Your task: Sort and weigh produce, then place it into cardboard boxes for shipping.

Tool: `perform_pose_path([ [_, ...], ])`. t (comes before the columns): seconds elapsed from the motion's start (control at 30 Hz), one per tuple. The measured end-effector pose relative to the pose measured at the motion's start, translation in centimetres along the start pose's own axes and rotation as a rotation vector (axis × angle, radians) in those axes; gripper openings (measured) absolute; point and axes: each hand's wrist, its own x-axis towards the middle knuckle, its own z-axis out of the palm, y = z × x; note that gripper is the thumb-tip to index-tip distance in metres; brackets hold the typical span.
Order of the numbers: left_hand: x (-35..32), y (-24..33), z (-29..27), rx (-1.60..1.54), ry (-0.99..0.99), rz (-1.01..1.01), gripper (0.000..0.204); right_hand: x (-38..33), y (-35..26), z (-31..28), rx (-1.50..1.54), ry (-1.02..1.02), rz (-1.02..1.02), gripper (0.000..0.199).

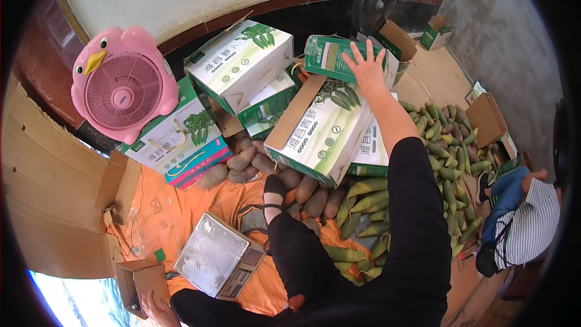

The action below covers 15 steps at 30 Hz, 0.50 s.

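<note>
My right hand (365,68), in a black sleeve, stretches far forward with its fingers spread over the green lid flap (333,57) of a carton. It seems to touch the flap; nothing shows gripped in it. Just before it, a white-and-green carton (324,136) printed with radishes leans tilted over the pile. My left hand (158,312) is low at the left, fingers apart and partly cut off by the picture's rim. It is nearest to a small brown cardboard box (142,284) and my dark-clothed knee.
A digital scale (213,251) lies on an orange sheet (157,206). Green radishes (451,145) and dark, brownish roots (315,200) are heaped around. More cartons (239,60), a pink penguin-shaped fan (124,85) and a black fan (372,0) stand behind. Another person (526,224) sits at the right.
</note>
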Motion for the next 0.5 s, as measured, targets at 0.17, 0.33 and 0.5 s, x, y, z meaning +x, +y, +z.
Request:
perform_pose_path([
  [0.17, 1.0, 2.2, 0.6, 0.031, -0.046, -0.011, 0.039, 2.3, -0.4, 0.2, -0.02, -0.092, -0.025, 0.129],
  [0.33, 2.4, 6.2, -0.8, 0.031, -0.015, 0.054, 0.031, 3.2, -0.8, 0.5, -0.036, -0.134, -0.023, 0.129],
  [0.5, 3.3, 7.8, -1.6, 0.074, 0.013, 0.099, 0.023, 3.9, -0.8, 0.5, -0.038, -0.158, -0.03, 0.131],
])
